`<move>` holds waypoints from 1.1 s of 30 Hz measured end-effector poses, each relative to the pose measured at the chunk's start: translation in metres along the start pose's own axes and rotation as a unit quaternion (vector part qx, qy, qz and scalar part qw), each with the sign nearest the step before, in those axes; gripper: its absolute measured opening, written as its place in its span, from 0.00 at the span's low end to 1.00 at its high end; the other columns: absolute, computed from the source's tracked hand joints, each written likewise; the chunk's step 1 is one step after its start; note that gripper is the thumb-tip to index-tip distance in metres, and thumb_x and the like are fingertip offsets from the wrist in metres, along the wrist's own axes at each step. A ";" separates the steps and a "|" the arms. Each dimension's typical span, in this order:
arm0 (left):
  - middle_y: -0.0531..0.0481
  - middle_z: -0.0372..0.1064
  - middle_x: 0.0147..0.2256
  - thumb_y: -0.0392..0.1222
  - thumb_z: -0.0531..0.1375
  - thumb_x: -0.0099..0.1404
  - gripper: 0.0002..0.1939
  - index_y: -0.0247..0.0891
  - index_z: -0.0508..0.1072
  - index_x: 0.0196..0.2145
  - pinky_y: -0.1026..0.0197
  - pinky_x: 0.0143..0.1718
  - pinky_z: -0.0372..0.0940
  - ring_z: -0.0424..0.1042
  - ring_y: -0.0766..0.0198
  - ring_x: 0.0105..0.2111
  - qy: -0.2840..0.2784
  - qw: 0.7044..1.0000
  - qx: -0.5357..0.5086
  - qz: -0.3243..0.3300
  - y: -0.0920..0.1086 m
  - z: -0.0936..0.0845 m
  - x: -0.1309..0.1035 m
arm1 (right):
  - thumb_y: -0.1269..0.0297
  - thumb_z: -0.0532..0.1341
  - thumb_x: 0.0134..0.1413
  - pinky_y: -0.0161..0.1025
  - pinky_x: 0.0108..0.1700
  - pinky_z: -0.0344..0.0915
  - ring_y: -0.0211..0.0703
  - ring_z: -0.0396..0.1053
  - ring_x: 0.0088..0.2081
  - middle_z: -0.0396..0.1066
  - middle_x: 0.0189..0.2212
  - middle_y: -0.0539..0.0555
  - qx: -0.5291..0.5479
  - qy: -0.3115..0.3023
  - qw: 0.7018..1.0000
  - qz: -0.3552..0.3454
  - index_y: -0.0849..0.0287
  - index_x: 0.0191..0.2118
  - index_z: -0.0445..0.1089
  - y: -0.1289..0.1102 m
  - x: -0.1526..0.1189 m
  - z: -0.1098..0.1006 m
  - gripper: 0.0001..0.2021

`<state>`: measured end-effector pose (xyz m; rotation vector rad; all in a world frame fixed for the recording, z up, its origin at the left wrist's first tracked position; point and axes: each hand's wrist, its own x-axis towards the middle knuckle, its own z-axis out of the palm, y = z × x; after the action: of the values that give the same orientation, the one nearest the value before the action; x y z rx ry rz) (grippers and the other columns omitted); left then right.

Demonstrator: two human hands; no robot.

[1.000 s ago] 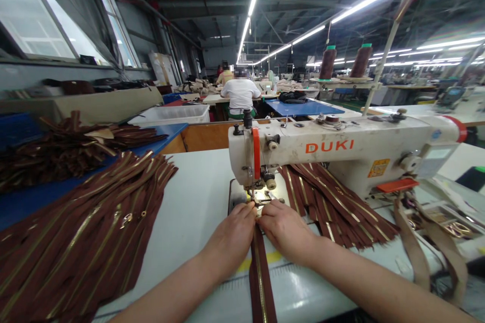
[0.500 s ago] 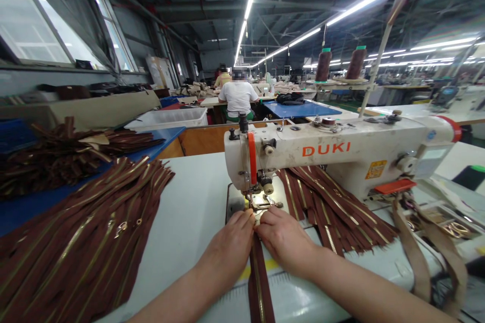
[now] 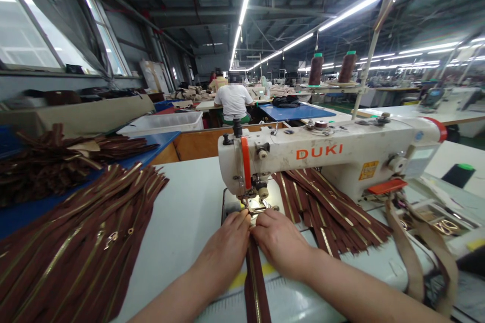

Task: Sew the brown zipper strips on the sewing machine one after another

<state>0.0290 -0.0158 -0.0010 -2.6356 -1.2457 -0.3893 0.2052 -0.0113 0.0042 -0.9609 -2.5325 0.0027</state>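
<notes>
A brown zip (image 3: 259, 277), gold teeth (image 3: 255, 292) down its middle, lies flat at six o'clock; left hand (image 3: 227, 242) and right hand (image 3: 282, 242) pinch its far part near the machine (image 3: 322, 159), toward three o'clock.

My left hand (image 3: 226, 243) and right hand (image 3: 281, 242) hold a brown gold-toothed zipper (image 3: 257, 290) at the DUKI sewing machine (image 3: 282, 150).

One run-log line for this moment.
left hand: at brown zipper strip, left side | right hand: same strip, right side; grips unclear | DUKI sewing machine: ahead | nearby: left zipper pile, right zipper pile
</notes>
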 end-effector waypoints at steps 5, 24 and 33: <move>0.38 0.69 0.48 0.26 0.46 0.64 0.18 0.30 0.68 0.48 0.50 0.53 0.63 0.67 0.55 0.51 0.010 1.000 -0.013 0.009 -0.004 0.000 0.002 | 0.72 0.57 0.59 0.40 0.41 0.57 0.44 0.59 0.38 0.66 0.32 0.53 -0.006 -0.003 1.000 0.002 0.61 0.31 0.68 0.002 0.003 0.000 0.06; 0.40 0.70 0.47 0.30 0.47 0.65 0.17 0.33 0.70 0.46 0.54 0.50 0.68 0.70 0.57 0.47 0.050 0.998 -0.024 -0.041 0.003 -0.006 -0.009 | 0.72 0.56 0.59 0.38 0.40 0.58 0.44 0.60 0.37 0.65 0.31 0.53 -0.001 -0.001 1.000 0.002 0.62 0.33 0.68 0.003 0.003 0.001 0.05; 0.40 0.70 0.46 0.29 0.48 0.64 0.16 0.33 0.70 0.45 0.52 0.49 0.68 0.70 0.56 0.47 0.037 0.998 -0.028 -0.036 0.004 -0.007 -0.006 | 0.71 0.54 0.62 0.39 0.41 0.58 0.44 0.59 0.37 0.65 0.31 0.53 0.005 -0.005 1.000 -0.001 0.61 0.34 0.68 0.004 0.002 0.002 0.07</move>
<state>0.0273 -0.0248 0.0032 -2.6020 -1.3281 -0.5374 0.2056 -0.0070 0.0030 -0.9578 -2.5402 0.0186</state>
